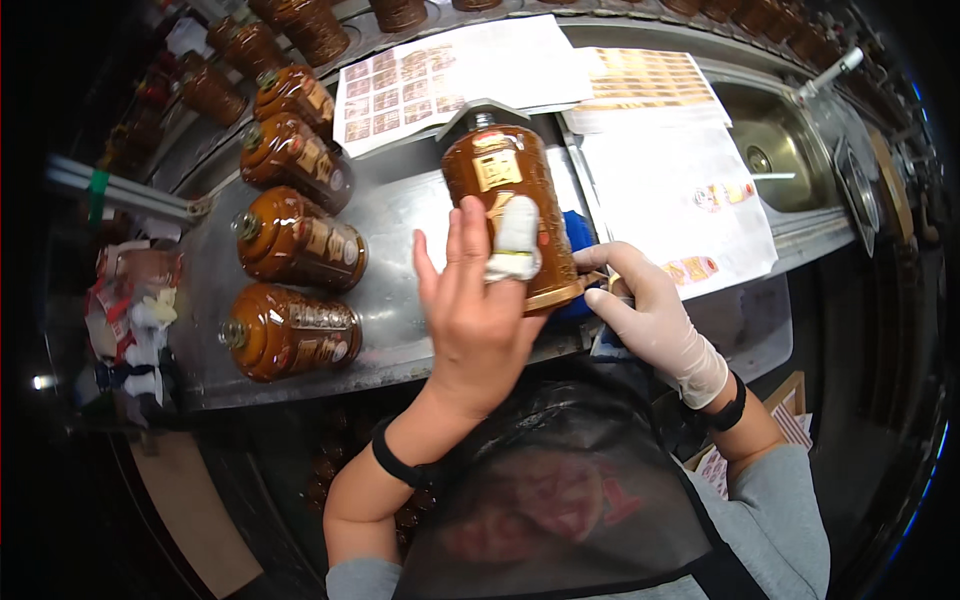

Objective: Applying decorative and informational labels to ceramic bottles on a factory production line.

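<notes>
A glossy brown bottle (520,160) with gold labels lies tilted in the middle of the metal bench, neck away from me. My left hand (470,290) rests on its front with bare fingers spread. The thumb wears a white cover (517,235) and presses on the label area. At the bottle's base, my right hand (645,310), in a pale thin glove, pinches the end of a narrow gold strip (555,297) that runs along the bottom edge. Part of a blue thing (577,235) shows beneath the bottle; the rest is hidden.
Several similar brown bottles (300,238) lie in a row on the left. Label sheets (400,95) are spread at the back, and gold strip sheets (650,80) sit beside them. A white sheet (650,190) with few labels lies right, before a metal sink (775,150).
</notes>
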A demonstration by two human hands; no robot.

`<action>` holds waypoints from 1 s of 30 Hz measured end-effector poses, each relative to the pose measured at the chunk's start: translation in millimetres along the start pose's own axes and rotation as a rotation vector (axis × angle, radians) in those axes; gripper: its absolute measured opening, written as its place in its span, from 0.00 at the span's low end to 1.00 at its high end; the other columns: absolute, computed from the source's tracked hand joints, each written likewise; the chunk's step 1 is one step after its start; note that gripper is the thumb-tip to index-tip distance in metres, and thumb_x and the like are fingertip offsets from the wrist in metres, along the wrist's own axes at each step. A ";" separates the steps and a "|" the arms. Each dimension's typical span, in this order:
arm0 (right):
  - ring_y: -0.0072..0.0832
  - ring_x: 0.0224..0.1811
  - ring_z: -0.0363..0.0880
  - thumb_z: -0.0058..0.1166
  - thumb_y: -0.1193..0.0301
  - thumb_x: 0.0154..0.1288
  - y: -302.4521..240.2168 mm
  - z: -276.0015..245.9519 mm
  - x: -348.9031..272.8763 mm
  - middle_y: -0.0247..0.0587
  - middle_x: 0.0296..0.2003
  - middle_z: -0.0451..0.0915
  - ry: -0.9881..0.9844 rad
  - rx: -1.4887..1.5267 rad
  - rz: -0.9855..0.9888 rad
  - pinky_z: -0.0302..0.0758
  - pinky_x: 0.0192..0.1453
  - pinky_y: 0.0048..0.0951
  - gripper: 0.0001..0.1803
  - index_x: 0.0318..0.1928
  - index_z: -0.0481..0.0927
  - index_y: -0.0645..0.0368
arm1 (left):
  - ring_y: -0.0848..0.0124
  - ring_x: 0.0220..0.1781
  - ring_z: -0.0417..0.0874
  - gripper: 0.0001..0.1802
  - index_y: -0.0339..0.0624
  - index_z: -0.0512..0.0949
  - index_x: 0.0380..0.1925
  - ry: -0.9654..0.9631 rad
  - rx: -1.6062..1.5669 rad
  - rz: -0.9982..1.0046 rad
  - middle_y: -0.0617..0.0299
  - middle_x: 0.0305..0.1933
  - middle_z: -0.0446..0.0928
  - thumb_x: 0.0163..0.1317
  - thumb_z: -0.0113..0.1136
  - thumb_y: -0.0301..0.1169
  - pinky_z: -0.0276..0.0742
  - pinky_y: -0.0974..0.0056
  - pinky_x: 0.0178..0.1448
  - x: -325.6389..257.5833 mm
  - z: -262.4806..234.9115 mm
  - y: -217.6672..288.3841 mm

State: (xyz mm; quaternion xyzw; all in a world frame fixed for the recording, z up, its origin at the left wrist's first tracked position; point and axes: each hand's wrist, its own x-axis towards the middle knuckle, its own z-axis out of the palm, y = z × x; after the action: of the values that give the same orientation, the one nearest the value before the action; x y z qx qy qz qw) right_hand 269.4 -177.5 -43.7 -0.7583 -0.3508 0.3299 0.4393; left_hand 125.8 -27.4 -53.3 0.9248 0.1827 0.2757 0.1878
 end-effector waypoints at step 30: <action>0.08 0.30 0.68 0.62 0.70 0.71 6.6 1.3 10.2 0.25 0.35 0.73 -0.096 0.328 0.063 0.67 0.34 0.16 0.11 0.44 0.73 0.60 | 0.37 0.75 0.67 0.24 0.40 0.87 0.49 -0.091 0.010 0.096 0.28 0.74 0.62 0.50 0.72 0.33 0.45 0.28 0.76 -29.8 -23.4 11.8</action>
State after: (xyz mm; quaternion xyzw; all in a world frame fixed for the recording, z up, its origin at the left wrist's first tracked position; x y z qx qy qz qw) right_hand 275.5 -171.0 -52.1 -0.6706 -0.2889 0.4322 0.5292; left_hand 91.7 -45.0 -43.0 0.9451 0.1306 0.2410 0.1777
